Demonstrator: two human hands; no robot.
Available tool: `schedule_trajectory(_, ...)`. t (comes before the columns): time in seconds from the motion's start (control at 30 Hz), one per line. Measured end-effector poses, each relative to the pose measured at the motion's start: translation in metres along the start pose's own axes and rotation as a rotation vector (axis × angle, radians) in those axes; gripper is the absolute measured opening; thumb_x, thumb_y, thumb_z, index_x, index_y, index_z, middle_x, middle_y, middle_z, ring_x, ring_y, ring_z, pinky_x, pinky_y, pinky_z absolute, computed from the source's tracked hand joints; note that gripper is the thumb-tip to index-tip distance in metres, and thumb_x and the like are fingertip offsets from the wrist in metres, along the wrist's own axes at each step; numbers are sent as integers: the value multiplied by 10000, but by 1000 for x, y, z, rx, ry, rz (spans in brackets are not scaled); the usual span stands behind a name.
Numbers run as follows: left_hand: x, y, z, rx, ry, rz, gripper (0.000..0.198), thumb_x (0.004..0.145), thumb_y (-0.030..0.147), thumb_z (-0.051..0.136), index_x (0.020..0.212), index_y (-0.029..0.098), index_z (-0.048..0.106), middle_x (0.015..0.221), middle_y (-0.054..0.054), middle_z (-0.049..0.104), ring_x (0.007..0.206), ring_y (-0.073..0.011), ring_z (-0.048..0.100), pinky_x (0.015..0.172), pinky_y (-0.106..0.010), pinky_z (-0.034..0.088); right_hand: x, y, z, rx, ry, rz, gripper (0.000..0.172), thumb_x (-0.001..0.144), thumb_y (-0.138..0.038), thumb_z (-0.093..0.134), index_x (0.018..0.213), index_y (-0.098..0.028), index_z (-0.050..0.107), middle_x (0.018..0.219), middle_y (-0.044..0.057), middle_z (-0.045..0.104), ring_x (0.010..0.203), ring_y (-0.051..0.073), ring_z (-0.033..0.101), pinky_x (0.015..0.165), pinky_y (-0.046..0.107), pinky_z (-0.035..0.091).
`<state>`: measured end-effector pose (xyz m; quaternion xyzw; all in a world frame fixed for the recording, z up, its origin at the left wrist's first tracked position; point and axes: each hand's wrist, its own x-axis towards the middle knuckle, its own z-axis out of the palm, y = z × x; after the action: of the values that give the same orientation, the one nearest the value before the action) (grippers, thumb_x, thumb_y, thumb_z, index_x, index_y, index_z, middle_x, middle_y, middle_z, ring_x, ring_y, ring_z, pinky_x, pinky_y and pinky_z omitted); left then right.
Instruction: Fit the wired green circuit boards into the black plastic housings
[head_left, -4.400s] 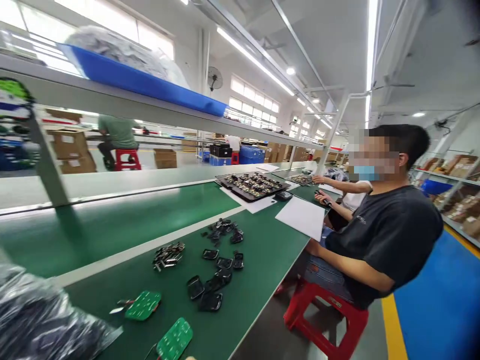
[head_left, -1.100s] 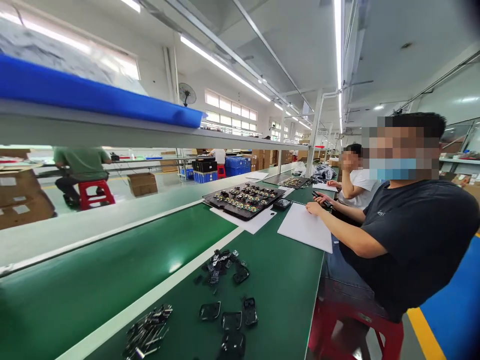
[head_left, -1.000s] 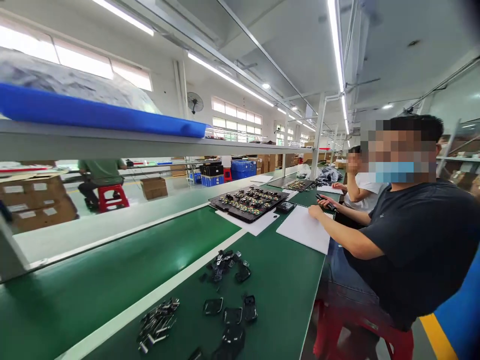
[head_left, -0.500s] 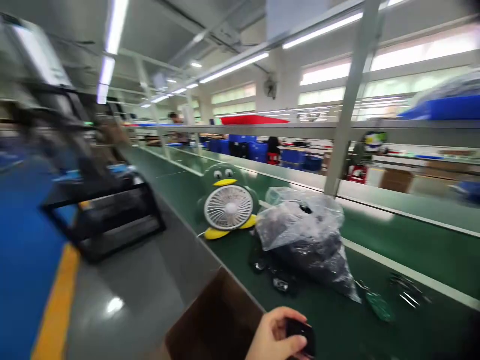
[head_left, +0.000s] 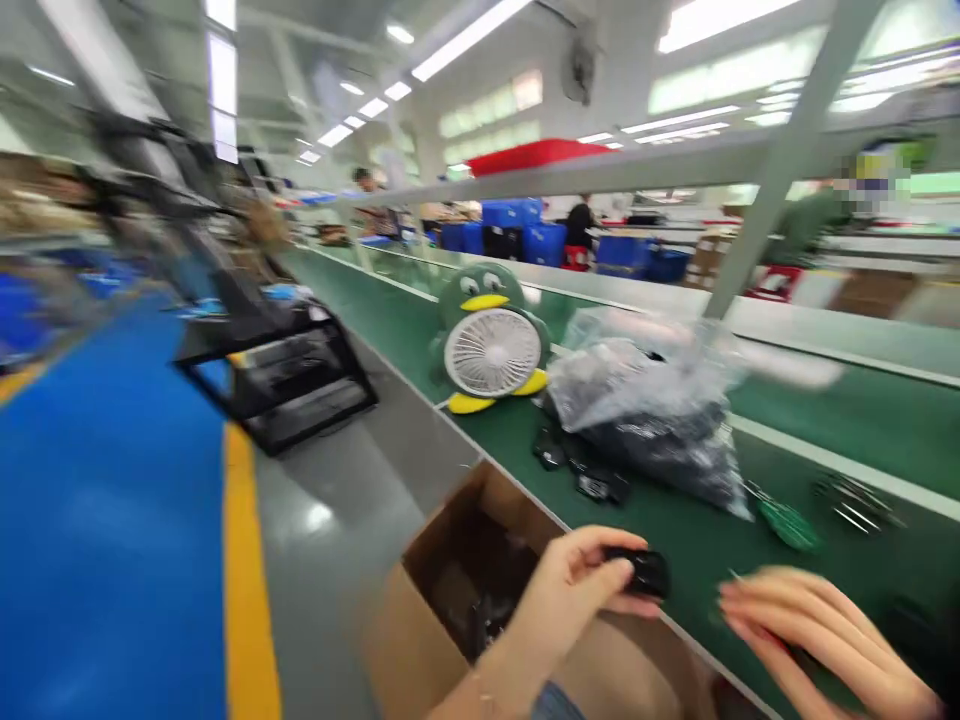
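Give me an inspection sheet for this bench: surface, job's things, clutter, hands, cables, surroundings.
Surface: green conveyor belt; the picture is motion-blurred.
Job's things: small black plastic part, pinched in the left hand; open brown cardboard box below the bench edge, dark pieces inside.
Clutter: green penguin-shaped desk fan; clear plastic bag of black parts; loose black parts beside the bag; green circuit board; metal pieces.
Hands: left hand shut on the part; right hand open, fingers stretched, at the belt edge.
Cables: nothing seen.
Surroundings: blue floor with a yellow line; black trolley; blue crates; people far off.
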<state>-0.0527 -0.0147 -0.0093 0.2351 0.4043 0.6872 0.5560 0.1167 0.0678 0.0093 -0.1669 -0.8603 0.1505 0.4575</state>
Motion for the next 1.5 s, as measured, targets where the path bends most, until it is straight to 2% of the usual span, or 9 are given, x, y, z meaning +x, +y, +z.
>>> schedule_trajectory(0.07,-6,7,4,34,-30,-43,394,629,389,842,927,149,748,933,-91,715,810,-215,695,732,-316,599,4,-6,-18,-72,-121,19,115,912,-238,552,875,-237,661,887,29,666,860,181,607,697,280,545)
schedule_trajectory(0.17,-11,12,8,63,-74,-102,342,689,372,806,966,181,748,1003,-86,722,891,-233,688,760,-307,604,17,-16,-26,-105,-248,11,130,915,-148,525,877,-201,637,868,40,658,850,176,570,716,299,526)
schedule_trajectory(0.27,-15,11,12,87,-104,-147,337,702,364,798,985,189,745,988,-79,731,902,-235,690,775,-293,602,22,-22,-26,-151,-278,5,124,918,-143,521,855,-181,621,853,33,658,840,170,543,730,305,506)
schedule_trajectory(0.5,-19,8,20,116,-62,-123,371,699,378,791,1005,176,733,1053,-98,716,933,-256,679,785,-314,604,13,-28,-29,-292,-336,-35,133,925,-159,521,842,-163,624,859,34,668,828,173,526,719,307,471)
schedule_trajectory(0.73,-24,2,25,61,-15,-122,343,720,341,779,1012,176,705,1176,-109,666,1035,-287,640,828,-352,591,14,-34,-26,-534,-326,-157,272,947,-141,442,795,-139,667,829,60,679,819,195,546,722,316,439)
schedule_trajectory(0.87,-25,-3,24,13,-4,-96,310,737,326,767,1003,178,707,1164,-106,674,1021,-266,649,867,-354,575,12,-41,-24,-637,-309,-268,307,932,-87,409,819,-102,694,838,78,698,818,213,564,737,335,432)
schedule_trajectory(1.13,-25,-3,24,-3,-23,-59,255,757,304,742,979,183,709,1134,-108,686,1030,-267,648,859,-363,581,10,-48,-26,-672,-233,-368,254,888,-52,457,868,-90,708,878,98,735,819,224,607,689,358,477)
schedule_trajectory(1.37,-27,0,30,-56,41,-82,241,733,303,755,936,181,711,1198,-108,659,1111,-293,605,852,-348,582,11,-51,-25,-736,-213,-414,302,899,-57,431,833,-121,719,850,72,748,803,211,618,694,356,483)
schedule_trajectory(1.5,-26,-4,32,-122,56,-91,232,732,295,757,921,172,704,1149,-109,681,1059,-279,638,835,-321,582,11,-51,-24,-746,-217,-428,304,901,-61,430,829,-117,720,839,86,744,797,212,620,690,355,471)
